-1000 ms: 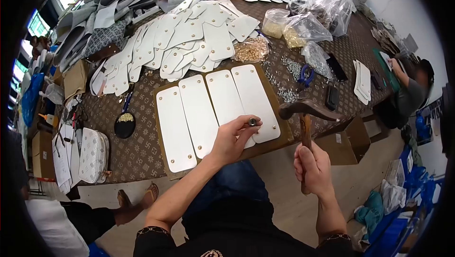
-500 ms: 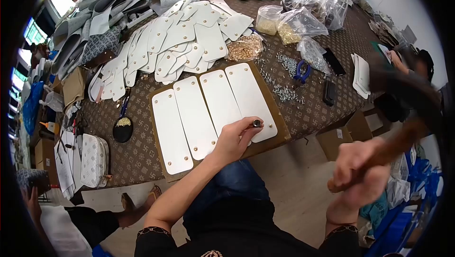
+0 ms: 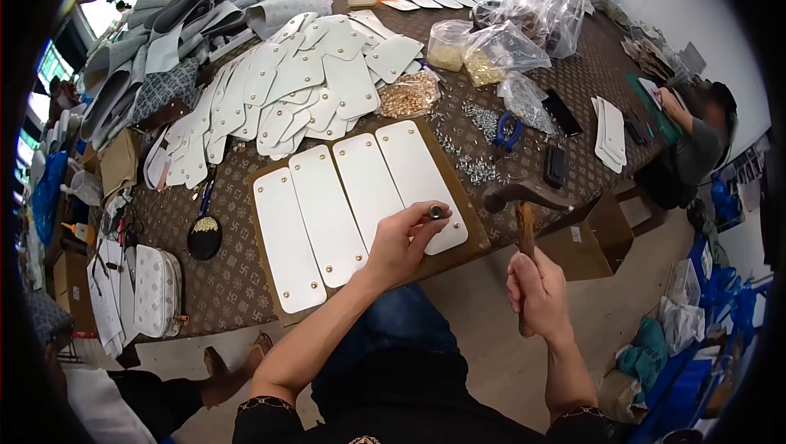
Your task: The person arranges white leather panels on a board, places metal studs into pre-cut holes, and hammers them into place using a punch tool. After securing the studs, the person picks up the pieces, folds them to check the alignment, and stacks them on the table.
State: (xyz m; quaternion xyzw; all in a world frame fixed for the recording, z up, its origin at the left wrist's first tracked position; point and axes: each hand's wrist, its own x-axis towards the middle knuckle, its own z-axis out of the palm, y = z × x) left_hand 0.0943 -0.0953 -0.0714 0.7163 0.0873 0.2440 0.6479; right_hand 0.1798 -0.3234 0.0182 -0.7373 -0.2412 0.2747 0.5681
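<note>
My left hand (image 3: 401, 239) grips a short dark metal punch (image 3: 435, 212), held over the rightmost of several white panels (image 3: 422, 165). Those panels lie side by side on a brown board (image 3: 477, 231), with gold-coloured studs near their corners. The punch's lower end is hidden by my fingers. Off the board's right side, my right hand (image 3: 537, 292) is wrapped round the wooden handle of a hammer (image 3: 526, 227). The dark hammer head is level with the table's front edge, apart from the punch.
A heap of white studded pieces (image 3: 303, 79) covers the table's left middle. Gold studs in a bag (image 3: 409, 94), loose silver rivets (image 3: 479, 169), blue-handled pliers (image 3: 508, 130) and a black phone (image 3: 562, 112) lie beyond the board. Another person (image 3: 700, 133) sits at right.
My right hand has brought the hammer down and left from its raised, blurred position at the right. The left hand stays over the rightmost panel with the punch; the whole view has shifted slightly.
</note>
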